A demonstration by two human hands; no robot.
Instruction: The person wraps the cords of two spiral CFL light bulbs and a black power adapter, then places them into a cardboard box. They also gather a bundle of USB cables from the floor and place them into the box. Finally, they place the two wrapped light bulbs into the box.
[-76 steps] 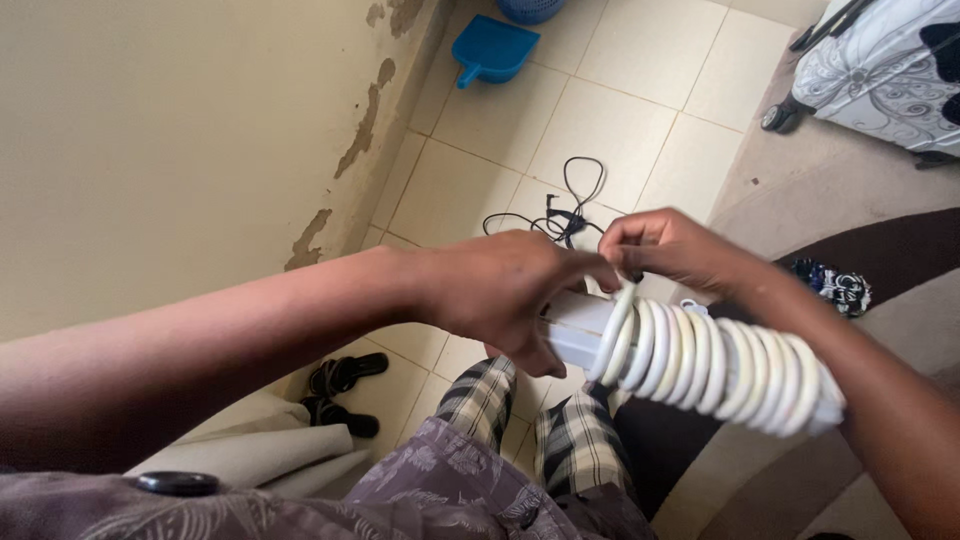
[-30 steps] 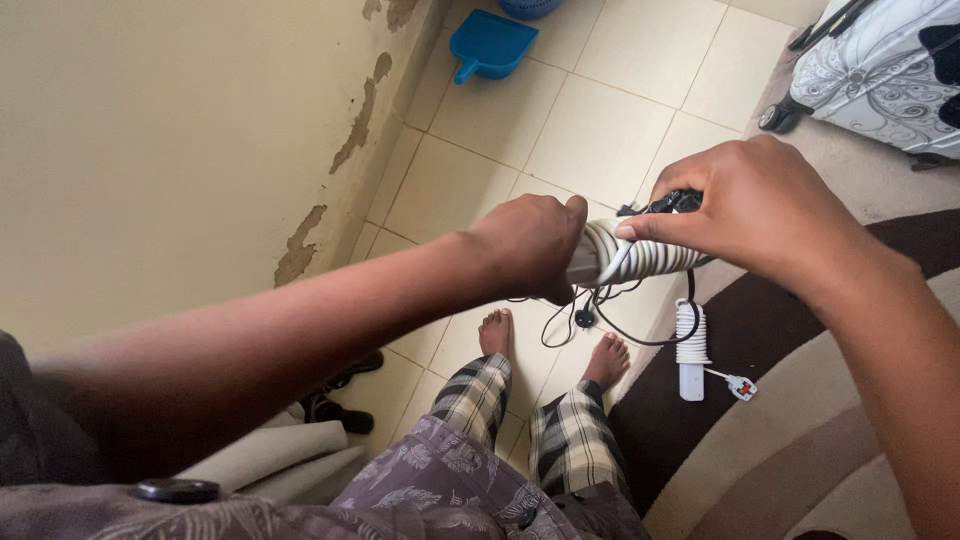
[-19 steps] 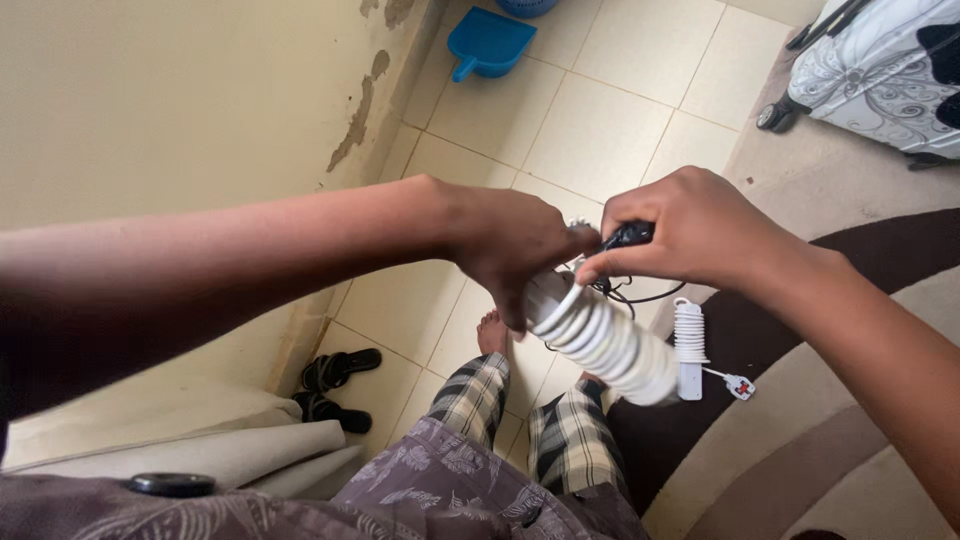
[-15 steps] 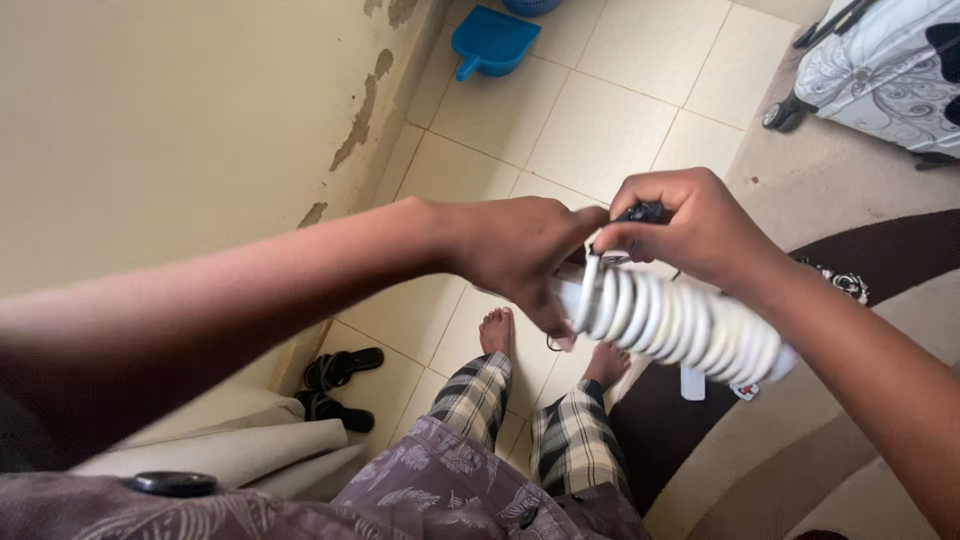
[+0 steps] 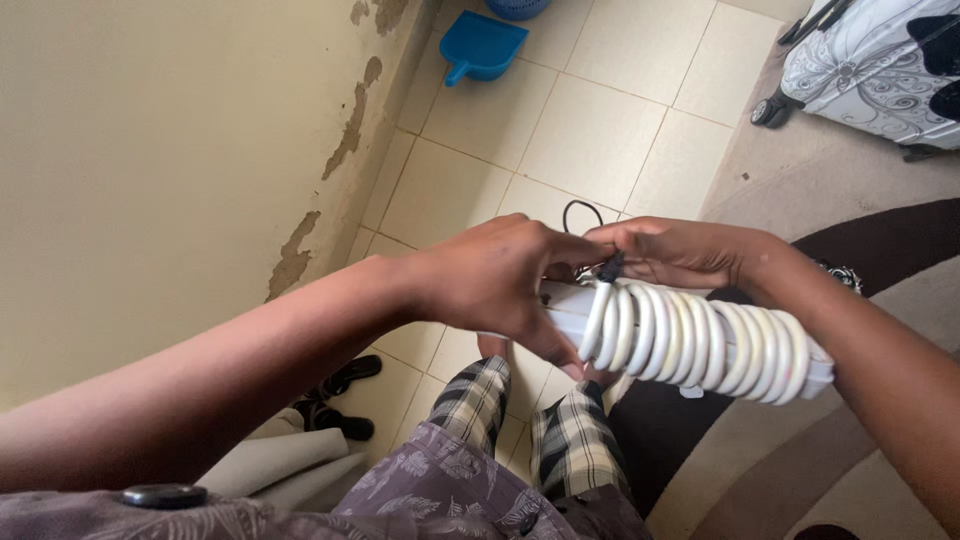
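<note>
Fingers of the left hand (image 5: 500, 285) are wrapped shut around the bare end of a white power strip (image 5: 565, 318), thumb side toward the coils, holding it level above the person's legs. The right hand (image 5: 680, 252) is pinched closed on a small black plug end (image 5: 610, 268) just where the white cord (image 5: 700, 340) starts its wraps; the two grips nearly touch. The cord sits in tight, even turns side by side along the strip's body, out toward its far end at the right.

To do this step well, it seems best to keep the left hand firm so the strip cannot twist, and to keep the pinch snug against the first coil so no turn slackens or slides over its neighbour.

Below, plaid trousers (image 5: 480, 400) and a tiled floor (image 5: 600, 110) show; a brown-and-cream rug (image 5: 880, 250) lies to the right, a blue dustpan (image 5: 482, 46) by the peeling wall (image 5: 150, 150), a patterned suitcase (image 5: 880, 70) at the top corner
</note>
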